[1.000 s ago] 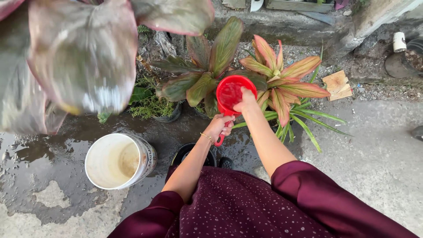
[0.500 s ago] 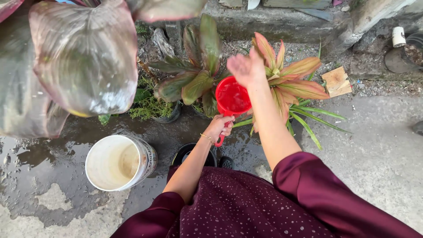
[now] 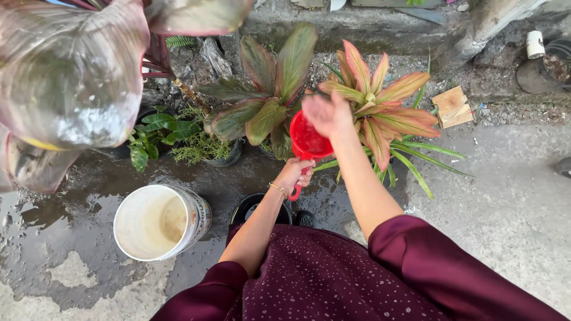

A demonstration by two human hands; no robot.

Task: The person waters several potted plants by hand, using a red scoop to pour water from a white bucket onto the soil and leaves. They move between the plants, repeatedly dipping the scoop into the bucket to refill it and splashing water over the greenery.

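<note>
1. Head view: our left hand (image 3: 294, 173) gripped the handle of the red dipper (image 3: 307, 138), held over the potted plants (image 3: 270, 98).
2. Our right hand (image 3: 326, 113) hovered, fingers spread, at the dipper's 1 o'clock rim.
3. White bucket (image 3: 157, 221) stood at 8 o'clock on the wet concrete (image 3: 53, 238); open ground lay at 3 o'clock.

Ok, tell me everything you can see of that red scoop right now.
The red scoop is a round, shallow dipper of what looks like plastic, with a long handle running down from its bowl. The left hand grips that handle. The bowl is tilted, its open face turned toward the camera, in front of the pink-and-green plants. The right hand is raised, open, over its upper rim and hides part of it; whether they touch is unclear. Any water inside cannot be made out.
</note>
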